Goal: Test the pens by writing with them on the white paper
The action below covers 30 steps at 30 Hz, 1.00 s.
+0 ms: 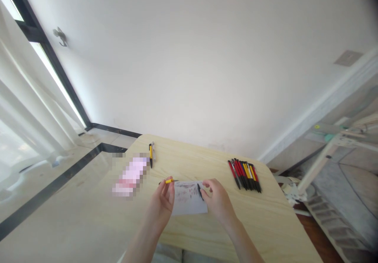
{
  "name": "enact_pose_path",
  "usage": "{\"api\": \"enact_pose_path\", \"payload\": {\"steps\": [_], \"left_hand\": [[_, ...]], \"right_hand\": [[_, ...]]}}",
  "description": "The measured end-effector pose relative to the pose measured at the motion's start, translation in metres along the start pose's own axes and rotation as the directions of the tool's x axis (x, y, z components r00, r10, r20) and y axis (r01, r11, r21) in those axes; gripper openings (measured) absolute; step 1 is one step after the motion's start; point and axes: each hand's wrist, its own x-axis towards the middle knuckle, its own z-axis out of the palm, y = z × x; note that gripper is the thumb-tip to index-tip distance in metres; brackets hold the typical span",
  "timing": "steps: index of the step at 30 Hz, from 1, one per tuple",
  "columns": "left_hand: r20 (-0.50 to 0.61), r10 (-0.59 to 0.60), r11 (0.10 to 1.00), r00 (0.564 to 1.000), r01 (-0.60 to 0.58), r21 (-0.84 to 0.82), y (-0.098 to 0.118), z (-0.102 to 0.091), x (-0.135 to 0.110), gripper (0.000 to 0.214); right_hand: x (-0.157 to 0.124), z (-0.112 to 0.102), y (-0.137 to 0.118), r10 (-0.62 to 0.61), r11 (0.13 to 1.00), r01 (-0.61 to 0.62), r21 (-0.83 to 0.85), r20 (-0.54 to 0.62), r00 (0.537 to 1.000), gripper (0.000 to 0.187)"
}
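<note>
My left hand [164,197] pinches a short yellow pen part [169,181] between thumb and fingertips, with a thin dark end pointing right. My right hand [217,198] has thumb and fingers closed on a slim black pen part [199,190], tilted over the paper's right side. Beneath and between both hands lies a white sheet of paper [189,208], its upper half covered in dark and reddish scribbles. The two pen parts are apart from each other. My fingers partly hide how each part is gripped.
On the light wooden table [189,164], a row of red, yellow and black pens [244,175] lies at the right. A yellow-and-black pen [151,155] and a clear pen [153,151] lie at the back left, near a pixelated pink object [131,176]. A white wall [189,78] stands behind.
</note>
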Motion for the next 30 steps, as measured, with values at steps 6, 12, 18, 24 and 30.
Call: {"api": "enact_pose_path", "payload": {"steps": [6,12,18,24,30], "left_hand": [[-0.008,0.018,1.000,1.000,-0.018,0.012,-0.001,-0.002,0.001,0.012],[-0.013,0.014,0.999,1.000,-0.014,0.030,0.002,-0.006,0.002,0.010],[0.004,0.017,1.000,1.000,-0.017,0.025,0.002,-0.005,0.001,0.009],[-0.005,0.006,0.999,1.000,-0.006,0.041,0.002,-0.007,0.001,0.010],[-0.003,0.019,0.999,1.000,-0.018,0.051,0.002,-0.007,0.001,0.010]], "right_hand": [[-0.006,0.015,0.009,0.049,0.979,-0.046,-0.198,0.010,0.999,0.015],[-0.001,0.015,0.002,0.048,0.976,-0.033,-0.217,0.065,0.997,0.019],[0.001,0.016,0.005,0.077,0.984,-0.055,-0.170,0.124,0.989,0.026],[0.001,0.015,0.009,0.091,0.979,-0.069,-0.192,0.105,0.990,0.034],[0.001,0.003,0.017,0.129,0.952,-0.098,-0.292,0.090,0.988,0.029]]}}
